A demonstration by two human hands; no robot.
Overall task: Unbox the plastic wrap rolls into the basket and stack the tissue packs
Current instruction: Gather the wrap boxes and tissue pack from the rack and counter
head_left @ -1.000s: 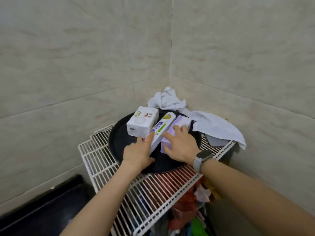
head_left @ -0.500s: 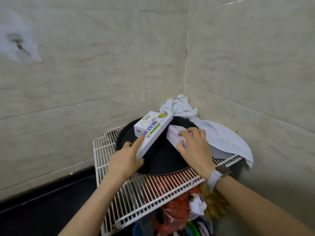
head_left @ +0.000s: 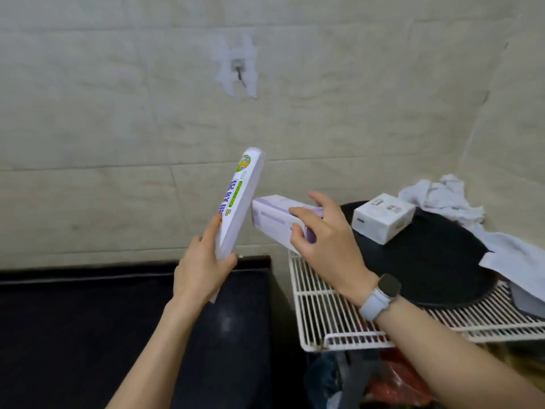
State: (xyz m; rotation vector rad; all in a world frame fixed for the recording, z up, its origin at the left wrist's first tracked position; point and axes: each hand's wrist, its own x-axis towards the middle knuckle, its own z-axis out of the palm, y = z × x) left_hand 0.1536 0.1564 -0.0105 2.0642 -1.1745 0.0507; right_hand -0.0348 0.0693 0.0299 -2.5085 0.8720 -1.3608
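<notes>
My left hand (head_left: 203,267) pinches the long box (head_left: 239,202), tilted up. My right hand (head_left: 324,237) holds the purple box (head_left: 274,221) near the rack (head_left: 324,314). I should grip both tight and carry them slowly.

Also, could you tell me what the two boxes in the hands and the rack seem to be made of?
The green-printed box and the purple box look like thin printed cardboard: crisp folded edges, faint sheen. The rack looks like white-coated metal wire, judging by its thin parallel bars; the coating type is unclear.

Wall hook (head_left: 239,72) — crumpled cloth (head_left: 442,199)
</notes>
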